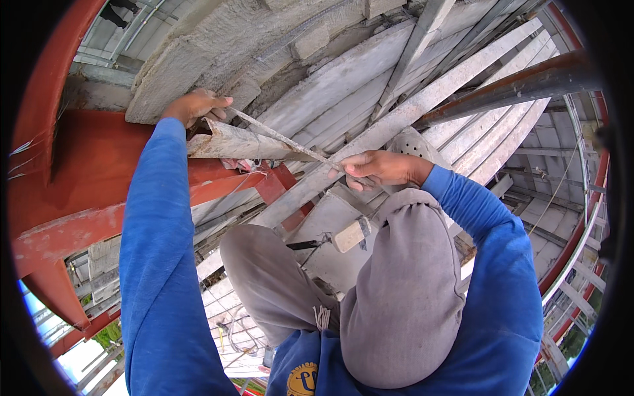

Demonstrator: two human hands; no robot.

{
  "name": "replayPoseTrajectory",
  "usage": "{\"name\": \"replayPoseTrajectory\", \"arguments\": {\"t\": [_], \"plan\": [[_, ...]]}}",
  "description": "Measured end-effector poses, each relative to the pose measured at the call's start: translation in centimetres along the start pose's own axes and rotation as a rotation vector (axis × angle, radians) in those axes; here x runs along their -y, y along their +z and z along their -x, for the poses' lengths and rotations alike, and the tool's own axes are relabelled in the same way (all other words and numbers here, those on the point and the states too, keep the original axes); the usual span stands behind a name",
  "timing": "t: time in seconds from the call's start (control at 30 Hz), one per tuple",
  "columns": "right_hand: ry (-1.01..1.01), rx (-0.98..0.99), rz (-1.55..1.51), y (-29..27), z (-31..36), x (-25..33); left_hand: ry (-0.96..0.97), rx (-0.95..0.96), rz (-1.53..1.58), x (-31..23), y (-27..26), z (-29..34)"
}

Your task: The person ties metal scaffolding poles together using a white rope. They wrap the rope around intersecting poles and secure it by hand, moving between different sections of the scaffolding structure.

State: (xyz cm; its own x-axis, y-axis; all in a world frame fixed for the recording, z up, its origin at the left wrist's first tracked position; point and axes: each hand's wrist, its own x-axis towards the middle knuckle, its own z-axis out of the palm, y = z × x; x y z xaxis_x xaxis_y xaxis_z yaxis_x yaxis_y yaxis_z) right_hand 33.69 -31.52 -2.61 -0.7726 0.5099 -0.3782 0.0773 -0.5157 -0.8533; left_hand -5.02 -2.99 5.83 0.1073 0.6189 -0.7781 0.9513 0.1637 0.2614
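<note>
The left hand (195,107) pinches a thin strip (281,136) at far left, the right hand (378,169) nearer right. It spans between them, seemingly unfixed.

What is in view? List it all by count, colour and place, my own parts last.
Thin strip: 1, pale grey, diagonal, upper centre-left
Angled metal piece: 1, whitish, just below the strip
Long bar: 1, pale grey, diagonal across centre
Pipe: 1, rusty brown, upper right
Boards: several, whitish, right of centre
Rough masonry: count unclear, grey, top
Steel beams: several, red, left
Small block: 1, beige, centre, below the bar
Trouser legs: 2, grey, lower centre
Sleeves: 2, blue, left and right
Left hand: 1, bare, upper left, gripping the strip
Right hand: 1, bare, centre, gripping the strip
</note>
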Motion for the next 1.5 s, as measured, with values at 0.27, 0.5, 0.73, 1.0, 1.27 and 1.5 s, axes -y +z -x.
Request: {"name": "replayPoseTrajectory", "arguments": {"t": [0.27, 0.5, 0.73, 1.0, 1.27, 1.5], "plan": [[0.123, -0.004, 0.465, -3.1, -6.7, -6.5, -0.004, -0.032, -0.19, -1.0, 0.1, -0.4], [0.198, 0.221, -0.594, 1.5, -2.1, -0.8, -0.029, -0.006, 0.033, -1.6, 0.5, -0.2], [0.029, -0.324, 0.505, -0.3, -7.6, -8.1, 0.072, 0.123, 0.091, 2.5, -1.4, -1.7], [0.066, -0.463, 0.749, -3.6, -8.6, -7.7, -0.093, -0.038, 0.081, 0.6, 0.0, -0.3], [0.185, 0.118, -0.403, -1.6, -8.1, -7.5, -0.026, -0.109, -0.305, 1.0, 0.2, -1.1], [0.299, -0.244, 0.114, -0.4, -8.3, -5.2, -0.041, -0.064, -0.286, 1.2, 0.2, -0.3]]}}
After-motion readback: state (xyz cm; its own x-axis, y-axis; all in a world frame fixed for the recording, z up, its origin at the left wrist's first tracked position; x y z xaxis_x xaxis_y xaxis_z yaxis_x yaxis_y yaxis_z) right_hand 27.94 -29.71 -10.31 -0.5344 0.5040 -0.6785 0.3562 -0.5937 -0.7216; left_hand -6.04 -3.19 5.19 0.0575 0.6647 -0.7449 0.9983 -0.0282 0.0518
